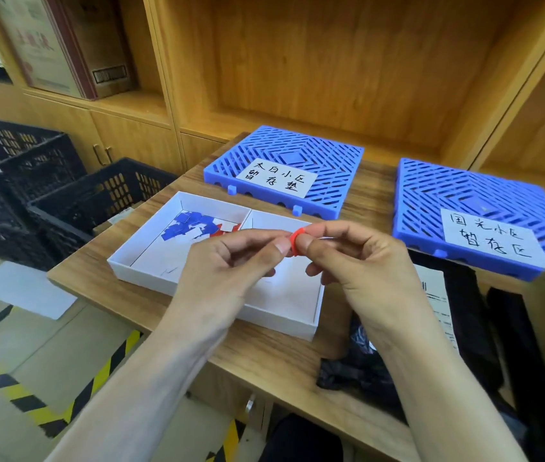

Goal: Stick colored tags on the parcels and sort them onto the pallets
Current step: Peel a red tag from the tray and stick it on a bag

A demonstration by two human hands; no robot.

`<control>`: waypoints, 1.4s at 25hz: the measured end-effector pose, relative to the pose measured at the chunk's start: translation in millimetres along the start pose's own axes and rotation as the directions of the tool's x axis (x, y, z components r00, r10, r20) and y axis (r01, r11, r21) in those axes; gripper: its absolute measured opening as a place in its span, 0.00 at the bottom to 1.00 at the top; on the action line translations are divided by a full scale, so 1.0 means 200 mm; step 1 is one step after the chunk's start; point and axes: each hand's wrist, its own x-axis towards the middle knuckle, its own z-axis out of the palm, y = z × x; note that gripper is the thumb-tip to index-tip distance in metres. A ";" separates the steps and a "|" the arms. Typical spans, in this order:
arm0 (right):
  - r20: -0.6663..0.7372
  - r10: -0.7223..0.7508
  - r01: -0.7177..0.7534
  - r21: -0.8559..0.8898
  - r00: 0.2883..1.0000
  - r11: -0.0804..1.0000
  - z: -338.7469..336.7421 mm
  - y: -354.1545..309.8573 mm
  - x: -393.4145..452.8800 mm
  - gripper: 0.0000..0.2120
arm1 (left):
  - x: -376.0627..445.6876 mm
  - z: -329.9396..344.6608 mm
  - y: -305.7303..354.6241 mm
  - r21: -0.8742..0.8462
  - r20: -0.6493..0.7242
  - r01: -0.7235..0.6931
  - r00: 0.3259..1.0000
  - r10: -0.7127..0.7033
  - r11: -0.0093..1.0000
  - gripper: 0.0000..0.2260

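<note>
Dark parcel: a black wrapped bundle (361,365) lies on the near right part of the wooden table (274,358), partly under the right forearm, with a printed paper sheet (438,298) just beside it on its far right.
Left hand: the left hand (227,261) is held above the white tray, thumb and forefinger pressed together on the left edge of the red tag; the other fingers are curled loosely beneath.
Right hand: the right hand (361,261) faces it, thumb and forefinger pinching the same tag from the right; the remaining fingers are bent under the palm.
Red tag: a small red tag (295,241) is bowed between the two pinches, in the air over the tray's right compartment.
White tray: a shallow two-part tray (151,278) sits mid-table; its left compartment holds loose blue, white and red tags (191,226).
Pallets: two blue slatted pallets, each with a handwritten label, lie at the far side, one behind the tray (328,161), one to the right (431,191).
Crates: black crates (14,181) stand on the floor, far left.
</note>
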 end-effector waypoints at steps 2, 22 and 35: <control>-0.008 -0.015 0.015 0.008 1.000 1.000 -0.01 0.01 -0.01 0.01 | 0.00 0.01 0.00 -0.033 0.022 0.035 0.999 -0.035 0.999 0.09; -0.104 -0.343 0.295 -0.318 0.934 0.901 0.05 0.06 -0.09 0.06 | 0.02 0.09 0.02 0.036 -0.158 0.081 0.985 -0.075 0.996 0.08; -0.152 -0.289 0.237 -0.289 0.945 0.927 0.05 0.10 -0.04 0.06 | 0.06 0.10 0.00 0.015 -0.145 0.164 0.976 -0.160 0.986 0.09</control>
